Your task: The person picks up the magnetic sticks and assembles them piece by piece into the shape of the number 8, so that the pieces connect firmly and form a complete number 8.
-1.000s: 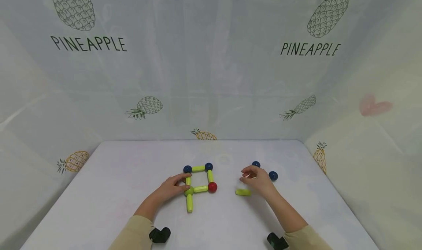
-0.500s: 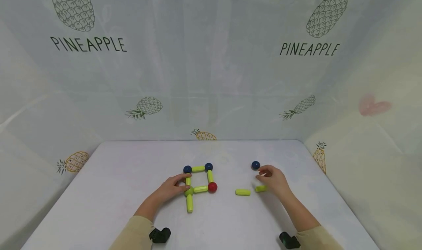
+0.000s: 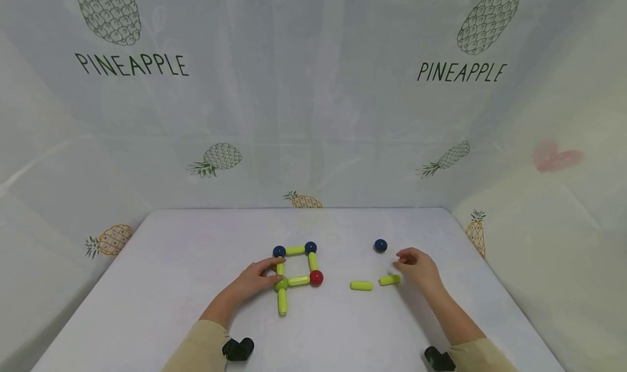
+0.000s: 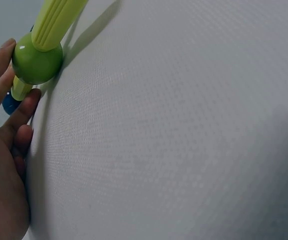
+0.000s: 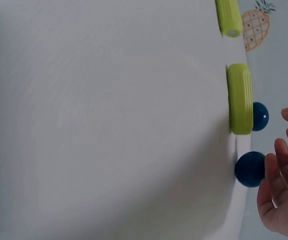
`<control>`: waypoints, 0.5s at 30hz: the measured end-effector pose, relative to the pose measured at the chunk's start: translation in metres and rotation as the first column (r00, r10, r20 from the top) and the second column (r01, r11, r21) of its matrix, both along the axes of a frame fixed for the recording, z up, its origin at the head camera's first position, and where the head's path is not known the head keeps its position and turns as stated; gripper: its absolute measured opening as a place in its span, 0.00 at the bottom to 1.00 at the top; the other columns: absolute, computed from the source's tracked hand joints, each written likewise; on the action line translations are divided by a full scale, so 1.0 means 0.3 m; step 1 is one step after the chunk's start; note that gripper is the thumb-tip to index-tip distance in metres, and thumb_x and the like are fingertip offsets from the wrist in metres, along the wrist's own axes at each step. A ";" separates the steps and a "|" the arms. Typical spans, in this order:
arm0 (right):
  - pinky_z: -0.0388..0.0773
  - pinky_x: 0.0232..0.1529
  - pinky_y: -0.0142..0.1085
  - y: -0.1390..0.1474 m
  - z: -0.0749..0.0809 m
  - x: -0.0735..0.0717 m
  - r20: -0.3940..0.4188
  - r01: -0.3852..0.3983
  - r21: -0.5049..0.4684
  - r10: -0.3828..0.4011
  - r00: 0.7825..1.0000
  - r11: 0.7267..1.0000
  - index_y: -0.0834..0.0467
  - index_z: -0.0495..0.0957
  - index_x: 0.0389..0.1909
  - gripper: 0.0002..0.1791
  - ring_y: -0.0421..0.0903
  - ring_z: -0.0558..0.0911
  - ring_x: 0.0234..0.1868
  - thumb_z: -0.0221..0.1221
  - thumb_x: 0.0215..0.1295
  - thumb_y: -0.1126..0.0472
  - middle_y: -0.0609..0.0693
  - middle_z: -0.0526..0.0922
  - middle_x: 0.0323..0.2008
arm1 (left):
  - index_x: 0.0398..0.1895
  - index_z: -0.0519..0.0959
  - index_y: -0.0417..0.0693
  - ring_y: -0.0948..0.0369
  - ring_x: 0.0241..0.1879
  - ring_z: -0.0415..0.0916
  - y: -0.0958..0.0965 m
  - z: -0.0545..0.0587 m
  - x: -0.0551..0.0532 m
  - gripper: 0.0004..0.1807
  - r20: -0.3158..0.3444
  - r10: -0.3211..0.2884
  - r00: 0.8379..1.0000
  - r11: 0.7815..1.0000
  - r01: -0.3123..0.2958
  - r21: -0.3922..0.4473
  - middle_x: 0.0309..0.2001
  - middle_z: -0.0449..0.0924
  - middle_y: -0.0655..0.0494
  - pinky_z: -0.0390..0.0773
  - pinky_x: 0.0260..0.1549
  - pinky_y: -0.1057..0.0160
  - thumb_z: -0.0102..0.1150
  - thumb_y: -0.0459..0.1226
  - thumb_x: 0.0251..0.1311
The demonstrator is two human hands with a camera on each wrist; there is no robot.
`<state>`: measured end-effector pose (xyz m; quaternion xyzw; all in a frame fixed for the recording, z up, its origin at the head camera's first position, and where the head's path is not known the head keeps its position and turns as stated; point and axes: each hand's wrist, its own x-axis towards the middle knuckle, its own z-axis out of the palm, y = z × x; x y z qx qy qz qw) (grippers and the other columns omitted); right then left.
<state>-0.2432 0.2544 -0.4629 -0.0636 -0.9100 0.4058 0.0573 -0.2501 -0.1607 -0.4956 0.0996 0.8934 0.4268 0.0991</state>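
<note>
A square of yellow-green sticks joins two blue balls, a red ball and a green ball; one more stick points toward the person from the green ball. My left hand holds the square's left side, thumb at the green ball, a finger past the stick. At right, my right hand hovers with bent fingers and nothing between thumb and fingertips. In the right wrist view its fingers overlap a loose blue ball, which the hand hides in the head view.
Two loose yellow-green sticks, one left and one right, lie on the white table. Another loose blue ball sits behind them. A pineapple-print curtain rises at the table's back edge.
The right hand has moved to the right, uncovering the right loose stick and the farther blue ball, and now covers the other loose blue ball. The left hand and the square stay put.
</note>
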 end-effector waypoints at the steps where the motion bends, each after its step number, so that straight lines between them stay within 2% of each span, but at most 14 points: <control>1: 0.71 0.36 0.37 0.005 -0.001 0.000 0.000 0.002 0.007 -0.002 1.000 1.000 0.67 0.79 0.44 0.15 0.49 0.78 0.36 0.67 0.58 0.64 0.50 0.79 0.31 | 0.61 0.77 0.59 0.58 0.38 0.64 0.000 0.001 0.000 0.24 -0.002 0.000 1.000 1.000 0.000 0.000 0.45 0.74 0.60 0.65 0.35 0.57 0.65 0.46 0.60; 5: 0.69 0.36 0.39 0.025 -0.004 0.000 0.004 0.017 0.034 -0.017 1.000 0.999 0.66 0.80 0.43 0.14 0.51 0.75 0.37 0.66 0.58 0.63 0.52 0.77 0.32 | 0.61 0.77 0.58 0.58 0.38 0.64 0.001 0.004 0.000 0.24 -0.001 0.002 1.000 1.000 -0.002 0.006 0.45 0.75 0.60 0.64 0.35 0.57 0.66 0.46 0.60; 15: 0.68 0.39 0.45 0.055 -0.034 -0.012 0.013 0.058 0.065 -0.059 0.998 0.996 0.66 0.81 0.43 0.15 0.57 0.72 0.45 0.67 0.58 0.61 0.63 0.73 0.46 | 0.61 0.77 0.57 0.58 0.35 0.63 0.001 -0.002 -0.001 0.24 -0.005 -0.004 1.000 1.000 0.005 0.009 0.44 0.75 0.59 0.63 0.33 0.58 0.65 0.45 0.60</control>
